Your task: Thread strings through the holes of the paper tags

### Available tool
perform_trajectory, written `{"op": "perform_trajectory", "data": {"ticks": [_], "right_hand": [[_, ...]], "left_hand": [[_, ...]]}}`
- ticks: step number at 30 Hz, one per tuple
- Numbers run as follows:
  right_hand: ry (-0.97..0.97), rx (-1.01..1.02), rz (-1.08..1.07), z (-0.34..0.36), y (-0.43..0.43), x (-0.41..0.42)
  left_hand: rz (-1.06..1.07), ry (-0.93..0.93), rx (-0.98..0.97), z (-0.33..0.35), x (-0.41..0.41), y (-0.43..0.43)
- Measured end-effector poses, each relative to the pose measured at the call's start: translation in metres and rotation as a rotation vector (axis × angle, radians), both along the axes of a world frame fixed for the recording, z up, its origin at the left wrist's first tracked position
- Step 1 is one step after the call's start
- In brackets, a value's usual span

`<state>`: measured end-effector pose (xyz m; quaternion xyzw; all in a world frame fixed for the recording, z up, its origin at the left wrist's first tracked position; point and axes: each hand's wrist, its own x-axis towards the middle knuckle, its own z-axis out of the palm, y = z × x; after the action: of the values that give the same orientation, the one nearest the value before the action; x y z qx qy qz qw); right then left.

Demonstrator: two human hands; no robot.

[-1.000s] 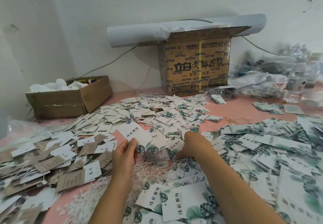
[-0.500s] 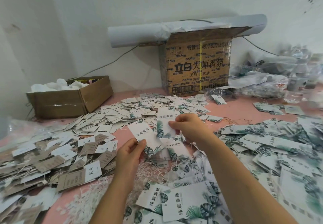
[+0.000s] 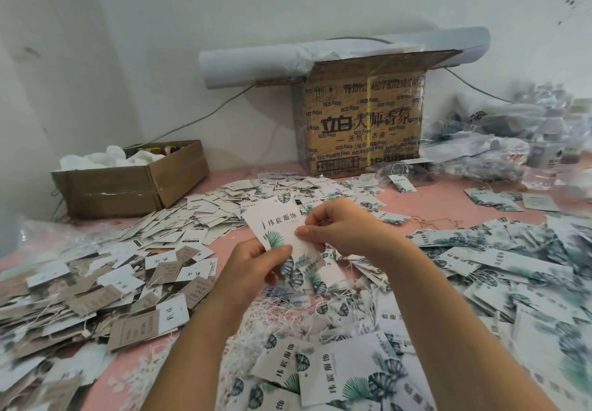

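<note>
The pink-covered worktop (image 3: 432,208) serves as one wide sorting bed. The printed carton (image 3: 362,122) and the open cardboard box (image 3: 128,183) sit back against the wall, likely to leave the middle free for work. Heaps lie within arm's reach on either side. To the left are brown and white tags (image 3: 96,285), many trailing thread and so probably finished. To the right are leaf-printed tags (image 3: 512,266), seemingly the supply. A tangle of white strings (image 3: 282,309) lies directly below the hands, handy for picking one at a time. Raised over it are the held tags (image 3: 278,224), a small fanned stack tilted toward the camera, I judge so that the punched end can be seen. The left hand (image 3: 253,269) grips the stack's lower end to steady it. The right hand (image 3: 336,228) pinches the top tag's right edge, apparently squaring or separating it. Whether a string is already between those fingers is too fine to tell.
</note>
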<state>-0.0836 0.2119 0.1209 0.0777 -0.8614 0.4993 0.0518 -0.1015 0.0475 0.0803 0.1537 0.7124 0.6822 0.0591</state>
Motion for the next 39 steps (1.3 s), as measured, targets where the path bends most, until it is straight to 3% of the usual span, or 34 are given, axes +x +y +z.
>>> {"op": "perform_trajectory", "data": {"ticks": [3, 7, 15, 21, 25, 34, 39], "right_hand": [[0.015, 0.046, 0.002, 0.004, 0.000, 0.003], [0.071, 0.044, -0.042, 0.006, -0.001, 0.004], [0.288, -0.319, -0.102, 0.016, -0.003, 0.010], [0.386, -0.387, -0.085, 0.023, -0.008, 0.016], [0.449, -0.352, -0.101, 0.026, -0.007, 0.020], [0.557, 0.022, -0.250, 0.031, -0.015, 0.022], [0.607, 0.035, -0.232, 0.032, -0.016, 0.024]], "left_hand": [[0.060, 0.031, -0.030, 0.002, 0.002, 0.002], [0.186, 0.149, 0.084, 0.008, 0.003, 0.000], [0.149, 0.187, 0.105, 0.016, 0.006, -0.004], [0.103, 0.250, 0.116, 0.024, 0.015, 0.001], [0.101, 0.303, 0.108, 0.026, 0.019, 0.002], [0.117, 0.390, 0.126, 0.032, 0.026, 0.003], [0.100, 0.425, 0.125, 0.034, 0.029, 0.004]]}}
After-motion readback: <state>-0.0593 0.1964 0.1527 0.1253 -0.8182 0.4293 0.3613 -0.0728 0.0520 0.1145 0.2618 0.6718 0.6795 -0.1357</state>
